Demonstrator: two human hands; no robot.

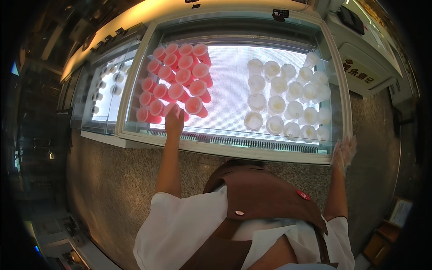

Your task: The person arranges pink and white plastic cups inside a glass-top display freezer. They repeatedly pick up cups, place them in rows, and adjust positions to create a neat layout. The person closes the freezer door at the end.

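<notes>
Inside a lit display case (230,156) stand rows of lidded pink cups (183,76) at the left and lidded whitish cups (276,104) at the right. My left hand (174,116) reaches over the front rim, its fingers around the top of a pink cup in the front row; the fingers partly hide that cup. At the case's front right corner my right hand (343,153), in a clear plastic glove, rests against the outer frame, its fingers partly spread and no cup in it.
Glass panes and a pale raised frame border the case. A second lit case (107,89) with round-topped containers adjoins at the left. To the right stands a white cabinet (361,67) bearing writing. Small dark signs (280,13) sit along the back ledge.
</notes>
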